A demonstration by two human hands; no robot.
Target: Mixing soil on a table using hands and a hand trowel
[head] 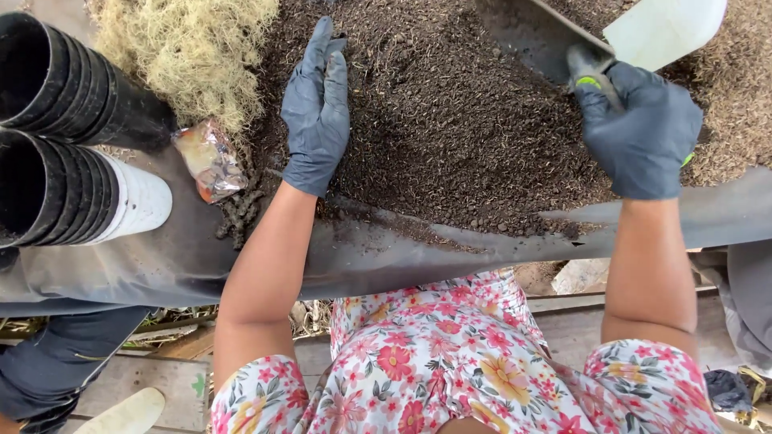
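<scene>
The right hand [641, 128] in dark glove grips the green-marked handle of a grey metal trowel [531, 36], stiff and probably light, while the left hand [316, 108], flat with fingers together at 12 o'clock, rests on the loose dark crumbly soil [450, 120], which should scoop easily.

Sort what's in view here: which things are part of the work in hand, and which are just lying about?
In use:
left hand, gloved, flat on the dark soil
right hand, gloved, gripping a trowel

Lying about:
stacked black pots
pale moss
crumpled foil wrapper
white container
</scene>
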